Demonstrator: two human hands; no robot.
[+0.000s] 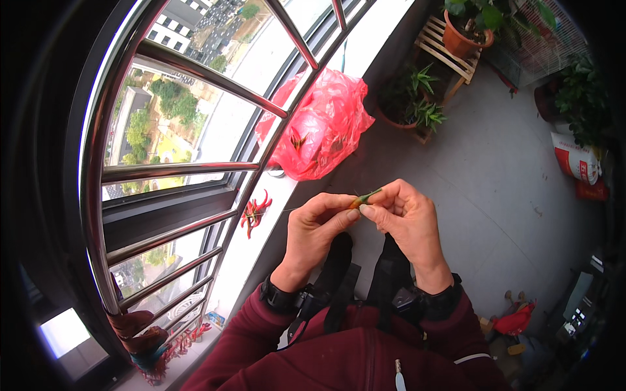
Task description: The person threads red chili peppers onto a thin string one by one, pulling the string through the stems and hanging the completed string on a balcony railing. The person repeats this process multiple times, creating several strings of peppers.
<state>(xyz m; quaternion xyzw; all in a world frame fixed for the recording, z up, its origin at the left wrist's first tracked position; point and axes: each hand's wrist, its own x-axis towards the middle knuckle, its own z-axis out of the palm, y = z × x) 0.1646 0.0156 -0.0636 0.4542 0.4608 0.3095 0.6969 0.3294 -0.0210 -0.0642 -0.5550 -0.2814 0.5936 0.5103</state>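
Note:
A chili pepper (pixel 360 201), part orange and part green with a green stem, is held between both hands. My left hand (pixel 313 229) pinches its orange part between thumb and forefinger. At the stem side, the thumb and forefinger of my right hand (pixel 411 222) grip it too. A thin thread (pixel 288 210) stretches leftward from my left hand to a small cluster of red chili peppers (pixel 254 212) on the white windowsill (pixel 244 259). Farther up the sill sits a red plastic bag (pixel 323 132), with some peppers visible in it.
Metal window bars (pixel 181 171) run along the left. More red chilies (pixel 186 339) lie on the lower sill beside cloth wrapped on the bars. Potted plants (pixel 415 102), a slatted wooden stand (pixel 440 44) and a white-and-red sack (pixel 577 159) are on the right.

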